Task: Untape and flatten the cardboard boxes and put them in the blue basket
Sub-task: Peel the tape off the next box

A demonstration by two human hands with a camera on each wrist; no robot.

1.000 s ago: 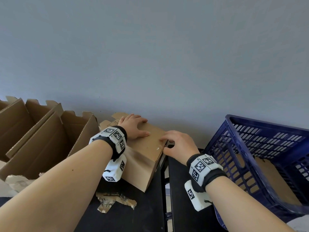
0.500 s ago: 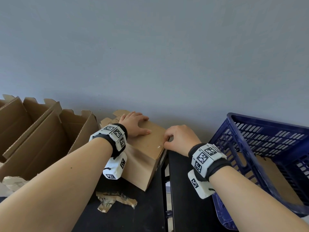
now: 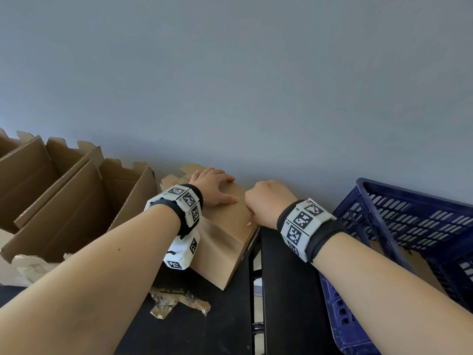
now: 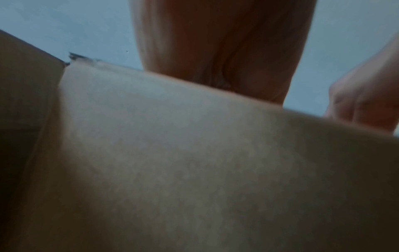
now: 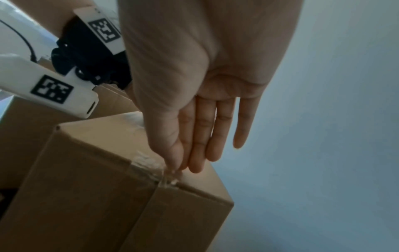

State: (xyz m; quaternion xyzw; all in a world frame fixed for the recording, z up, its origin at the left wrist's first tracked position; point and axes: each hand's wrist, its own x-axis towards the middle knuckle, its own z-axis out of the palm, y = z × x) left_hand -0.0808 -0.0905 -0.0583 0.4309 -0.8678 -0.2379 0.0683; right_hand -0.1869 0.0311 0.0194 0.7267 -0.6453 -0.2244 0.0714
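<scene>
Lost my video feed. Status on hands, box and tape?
Left hand flat on closed cardboard box, steadying. Right hand pinching clear tape at the box's top edge. Blue basket alongside right, nothing blocking.

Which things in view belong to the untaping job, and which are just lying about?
Job:
- taped box, left hand flat on top
- clear tape at the box seam, pinched by the right hand
- opened boxes waiting at left
- blue basket, cardboard already inside

Lying about:
- crumpled tape scrap on the black table
</scene>
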